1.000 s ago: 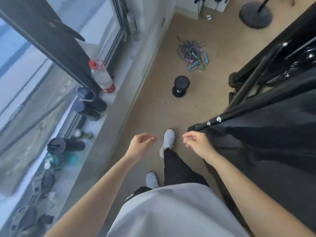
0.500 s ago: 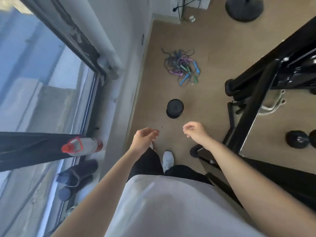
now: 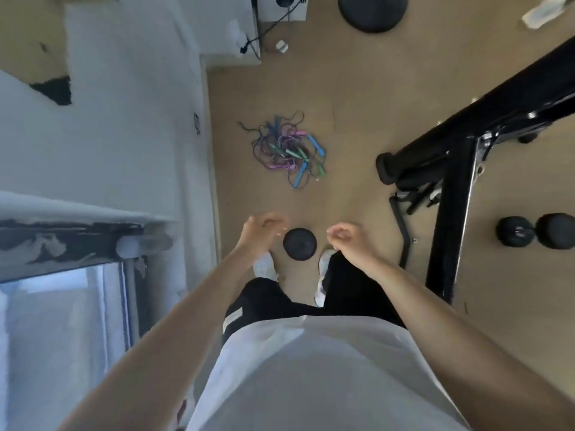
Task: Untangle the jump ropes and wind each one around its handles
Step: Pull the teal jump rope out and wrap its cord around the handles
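Note:
A tangled pile of jump ropes (image 3: 287, 149) lies on the tan floor ahead of me, with blue, green and purple handles and dark cords knotted together. My left hand (image 3: 259, 230) hangs in front of me, fingers loosely curled, holding nothing. My right hand (image 3: 347, 236) is level with it, also loosely curled and holding nothing. Both hands are well short of the pile.
A black dumbbell (image 3: 299, 244) stands on end between my feet and the ropes. A black weight rack (image 3: 460, 169) fills the right side, with another dumbbell (image 3: 535, 230) beyond it. A white wall (image 3: 130, 135) and window run along the left. A round black base (image 3: 371, 10) sits far ahead.
I have walked forward: the rope pile and the upright dumbbell are closer, and the windowsill bottles have dropped out of view. Both hands stay raised and hold nothing.

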